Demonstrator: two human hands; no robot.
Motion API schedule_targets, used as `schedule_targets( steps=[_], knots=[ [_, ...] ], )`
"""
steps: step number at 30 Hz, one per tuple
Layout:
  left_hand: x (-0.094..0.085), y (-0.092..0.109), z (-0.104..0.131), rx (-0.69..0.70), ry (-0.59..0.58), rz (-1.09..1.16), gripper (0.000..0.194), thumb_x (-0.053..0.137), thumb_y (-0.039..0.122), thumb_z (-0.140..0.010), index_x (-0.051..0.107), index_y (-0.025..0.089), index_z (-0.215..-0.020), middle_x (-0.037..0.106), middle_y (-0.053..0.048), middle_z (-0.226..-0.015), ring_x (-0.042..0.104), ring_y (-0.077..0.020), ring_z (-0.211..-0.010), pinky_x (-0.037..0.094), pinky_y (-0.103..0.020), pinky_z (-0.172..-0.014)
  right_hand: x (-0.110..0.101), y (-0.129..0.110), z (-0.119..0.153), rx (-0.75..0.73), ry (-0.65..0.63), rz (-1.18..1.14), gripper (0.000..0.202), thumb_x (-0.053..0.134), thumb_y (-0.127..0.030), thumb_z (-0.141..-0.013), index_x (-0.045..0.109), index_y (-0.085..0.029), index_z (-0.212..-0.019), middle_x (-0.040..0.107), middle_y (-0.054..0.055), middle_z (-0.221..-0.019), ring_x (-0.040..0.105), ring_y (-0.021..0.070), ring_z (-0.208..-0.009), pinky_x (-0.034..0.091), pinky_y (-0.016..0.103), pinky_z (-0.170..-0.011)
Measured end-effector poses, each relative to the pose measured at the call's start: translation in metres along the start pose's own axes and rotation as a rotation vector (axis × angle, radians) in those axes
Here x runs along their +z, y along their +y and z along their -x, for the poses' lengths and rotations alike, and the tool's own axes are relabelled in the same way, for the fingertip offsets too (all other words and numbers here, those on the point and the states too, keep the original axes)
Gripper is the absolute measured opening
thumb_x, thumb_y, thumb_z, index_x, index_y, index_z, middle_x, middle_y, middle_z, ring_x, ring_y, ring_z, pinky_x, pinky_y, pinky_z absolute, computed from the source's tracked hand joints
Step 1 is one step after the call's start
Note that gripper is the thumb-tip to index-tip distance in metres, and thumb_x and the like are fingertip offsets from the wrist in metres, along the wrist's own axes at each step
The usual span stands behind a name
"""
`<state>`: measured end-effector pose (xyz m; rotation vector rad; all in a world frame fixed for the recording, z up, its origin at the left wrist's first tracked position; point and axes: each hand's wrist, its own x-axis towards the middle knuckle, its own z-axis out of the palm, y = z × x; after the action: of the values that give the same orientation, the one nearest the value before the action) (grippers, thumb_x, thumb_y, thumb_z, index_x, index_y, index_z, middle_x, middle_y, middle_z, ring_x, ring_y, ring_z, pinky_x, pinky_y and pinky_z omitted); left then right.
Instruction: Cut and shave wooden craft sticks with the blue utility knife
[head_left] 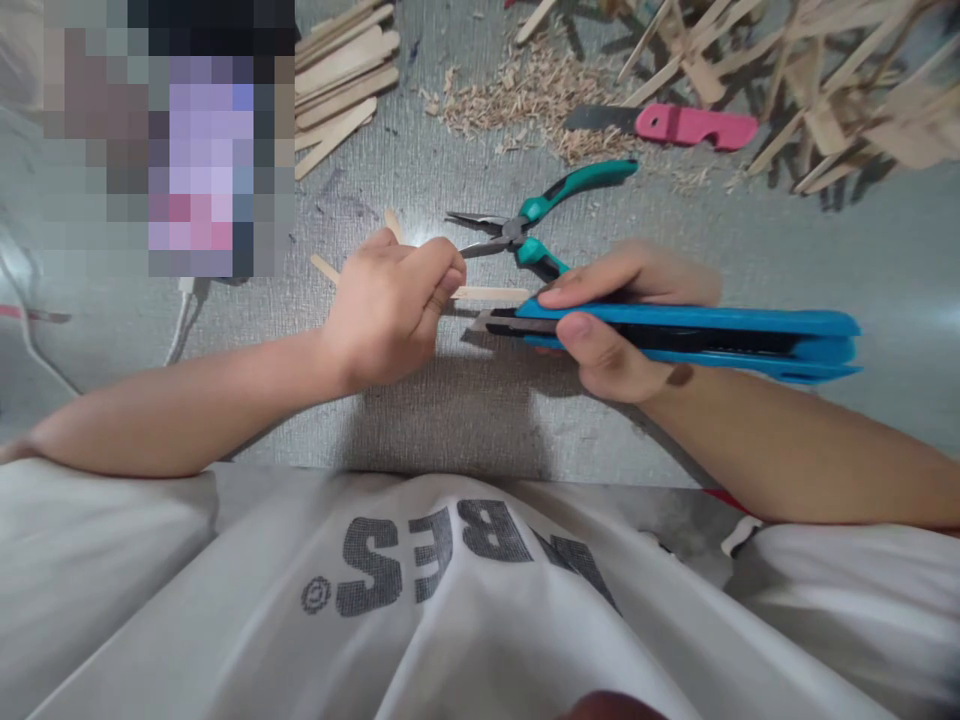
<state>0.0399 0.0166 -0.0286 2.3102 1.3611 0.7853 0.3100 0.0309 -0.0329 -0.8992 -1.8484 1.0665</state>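
My left hand [390, 305] is closed around a flat wooden craft stick [491, 294], whose free end pokes out to the right. My right hand [611, 320] grips a long blue utility knife [705, 338] lying nearly level, its blade tip [484, 320] just below the stick's end and close to my left fingers. Both hands hover over the grey textured tabletop [450, 410].
Teal-handled long-nose pliers [544, 215] lie just behind my hands. A pink-handled knife [675, 125] and a heap of wood shavings [532, 100] sit farther back. Stacked craft sticks [341, 75] are at the back left, a tangle of cut sticks [840, 90] at the back right. A white cable [180, 320] runs at left.
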Motion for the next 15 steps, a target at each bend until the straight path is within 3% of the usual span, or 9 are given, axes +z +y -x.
schedule_targets(
  steps=[4,8,13,15],
  knots=[
    [0.002,-0.002,0.0,-0.044,0.059,0.085,0.058,0.027,0.054,-0.122,0.07,0.022,-0.1,0.063,-0.003,-0.071,0.055,-0.0188,-0.064,0.047,-0.038,-0.074,0.006,-0.004,0.0,-0.063,0.138,-0.047,0.016,0.081,-0.048,-0.1,0.086,-0.039,-0.112,0.08,0.002,-0.09,0.069,0.0203,-0.065,0.052,0.04,-0.059],
    [0.0,0.003,0.003,-0.056,0.1,0.19,0.048,0.036,0.049,-0.122,0.072,0.022,-0.106,0.069,-0.002,-0.078,0.059,-0.0172,-0.068,0.045,-0.035,-0.069,0.01,-0.013,0.0,-0.039,0.209,0.034,0.02,0.08,-0.058,-0.1,0.082,-0.04,-0.11,0.081,0.006,-0.097,0.072,0.0251,-0.072,0.058,0.047,-0.068],
    [-0.001,0.012,0.008,-0.099,0.145,0.375,0.036,0.046,0.048,-0.121,0.073,0.024,-0.121,0.067,0.001,-0.078,0.059,-0.0139,-0.064,0.045,-0.032,-0.065,0.003,-0.017,0.002,0.048,0.133,-0.034,0.051,0.089,-0.076,-0.087,0.07,-0.044,-0.123,0.065,-0.002,-0.071,0.057,0.0226,-0.055,0.05,0.042,-0.055],
    [0.002,0.012,0.01,-0.166,0.152,0.457,0.035,0.048,0.049,-0.121,0.074,0.025,-0.123,0.061,0.003,-0.072,0.054,-0.0125,-0.058,0.044,-0.031,-0.062,0.0,-0.016,0.004,0.166,0.03,-0.165,0.057,0.094,-0.075,-0.083,0.069,-0.043,-0.123,0.063,-0.004,-0.07,0.058,0.022,-0.058,0.054,0.042,-0.062]
  ],
)
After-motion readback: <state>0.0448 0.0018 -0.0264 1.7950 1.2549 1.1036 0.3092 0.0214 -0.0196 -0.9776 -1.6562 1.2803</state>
